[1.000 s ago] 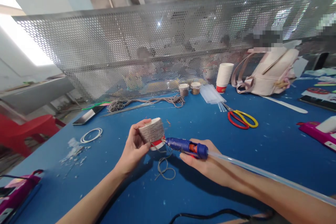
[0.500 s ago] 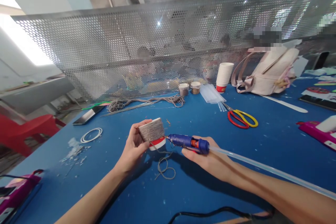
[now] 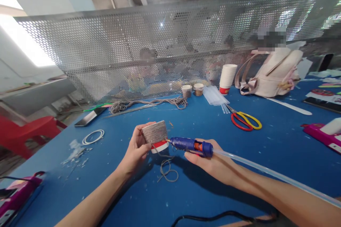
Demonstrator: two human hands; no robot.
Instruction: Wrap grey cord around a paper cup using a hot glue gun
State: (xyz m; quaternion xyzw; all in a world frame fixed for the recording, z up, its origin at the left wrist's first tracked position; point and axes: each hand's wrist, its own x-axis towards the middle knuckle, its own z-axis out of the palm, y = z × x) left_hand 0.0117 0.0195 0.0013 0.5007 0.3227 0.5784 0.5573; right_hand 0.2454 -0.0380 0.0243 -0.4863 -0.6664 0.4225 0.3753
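My left hand (image 3: 136, 149) is closed round a paper cup (image 3: 156, 136) held upside down above the blue table (image 3: 271, 142). Grey cord is wound round most of the cup, and a red band shows at its lower edge. My right hand (image 3: 213, 163) grips a blue hot glue gun (image 3: 190, 145) with a clear glue stick (image 3: 269, 175) trailing out behind it. The gun's nozzle touches the cup's right side just above the red band. A loose end of grey cord (image 3: 166, 170) hangs from the cup and curls on the table below.
Red and yellow scissors (image 3: 246, 120), a stack of paper cups (image 3: 227, 78), clear glue sticks (image 3: 214, 95) and a pale backpack (image 3: 271, 72) lie at the back right. A cord bundle (image 3: 149, 103), a phone (image 3: 89, 117) and a white ring (image 3: 92, 137) lie left. A perforated metal screen (image 3: 170, 42) runs behind.
The glue gun has risen slightly and its nozzle moved up along the cup's side. The cup has turned a little in my left hand.
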